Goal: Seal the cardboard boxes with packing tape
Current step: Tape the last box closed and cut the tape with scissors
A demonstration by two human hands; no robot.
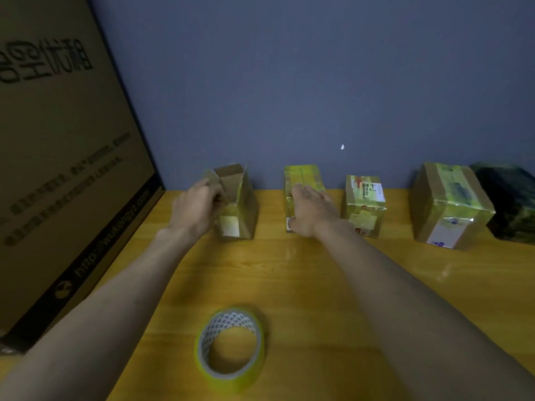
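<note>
Five boxes line the far edge of the yellow surface (318, 285). Left hand (197, 208) grips the open box (236, 198); right hand (311, 211) rests flat on a taped box (302, 176). Tape roll (230, 347) lies near; a large carton (58, 169) stands left.

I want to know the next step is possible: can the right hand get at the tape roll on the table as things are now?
Probably yes. The tape roll lies alone on the table, nearer than the boxes, with nothing on or around it. The right hand rests on a taped box and would only need to draw back.
</note>
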